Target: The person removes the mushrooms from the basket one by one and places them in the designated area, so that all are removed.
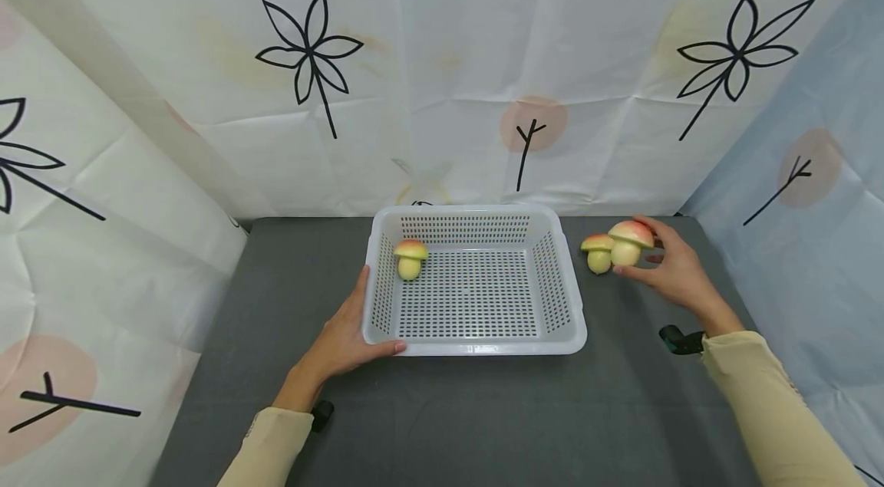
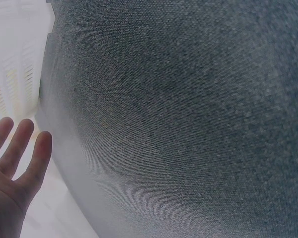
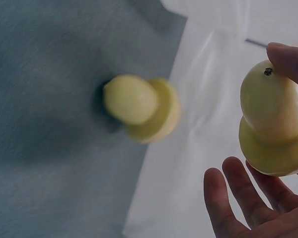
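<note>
Yellow-green mushroom (image 1: 630, 243) held by right hand (image 1: 673, 268), thumb on stem, fingers at cap, seemingly lifted, just beside second mushroom (image 1: 598, 251). Left hand (image 1: 345, 333) spread around basket (image 1: 476, 350) corner, third mushroom (image 1: 410, 260) inside. Light pinch and a braced basket should work best.

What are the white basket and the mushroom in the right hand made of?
White basket: probably moulded plastic, with a sheen on its rim and regular rows of small holes. Mushroom: possibly painted foam or plastic, smooth and glossy, with highlights and red blending into yellow; its core can't be told.
</note>
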Demonstrator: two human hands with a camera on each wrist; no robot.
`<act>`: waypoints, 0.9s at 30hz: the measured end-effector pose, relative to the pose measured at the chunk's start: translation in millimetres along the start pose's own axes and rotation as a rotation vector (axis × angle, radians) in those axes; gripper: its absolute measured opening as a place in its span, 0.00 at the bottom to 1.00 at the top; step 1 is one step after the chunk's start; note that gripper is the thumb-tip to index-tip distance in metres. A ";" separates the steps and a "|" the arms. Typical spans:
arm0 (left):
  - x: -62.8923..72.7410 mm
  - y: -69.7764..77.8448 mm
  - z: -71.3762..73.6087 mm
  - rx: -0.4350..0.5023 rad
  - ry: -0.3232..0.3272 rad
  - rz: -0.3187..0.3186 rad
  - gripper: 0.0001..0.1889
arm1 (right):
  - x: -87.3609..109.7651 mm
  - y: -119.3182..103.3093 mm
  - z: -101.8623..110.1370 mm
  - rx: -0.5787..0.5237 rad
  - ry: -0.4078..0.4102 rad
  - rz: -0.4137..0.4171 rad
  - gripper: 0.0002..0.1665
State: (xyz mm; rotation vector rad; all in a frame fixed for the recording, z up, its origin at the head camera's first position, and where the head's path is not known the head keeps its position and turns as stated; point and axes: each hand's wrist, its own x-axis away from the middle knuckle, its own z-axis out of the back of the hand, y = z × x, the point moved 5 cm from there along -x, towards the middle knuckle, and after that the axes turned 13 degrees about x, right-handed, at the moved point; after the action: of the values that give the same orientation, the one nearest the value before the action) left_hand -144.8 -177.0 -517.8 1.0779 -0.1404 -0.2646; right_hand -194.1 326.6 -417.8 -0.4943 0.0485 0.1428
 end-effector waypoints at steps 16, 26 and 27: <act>-0.3 -1.6 -1.4 0.007 -0.009 0.011 0.74 | 3.0 69.7 -22.6 0.068 -0.096 -0.163 0.59; -0.4 -0.9 -0.5 -0.010 -0.007 -0.004 0.74 | -2.5 101.8 -48.7 0.050 -0.178 -0.189 0.58; -0.3 -0.1 -0.4 -0.010 -0.007 -0.005 0.74 | -2.8 103.0 -50.3 0.049 -0.180 -0.189 0.58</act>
State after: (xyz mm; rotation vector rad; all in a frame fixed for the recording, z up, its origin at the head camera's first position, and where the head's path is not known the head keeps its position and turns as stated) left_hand -145.0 -176.7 -518.1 1.0675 -0.1428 -0.2738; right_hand -212.8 391.9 -510.1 -0.4334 -0.1699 0.0002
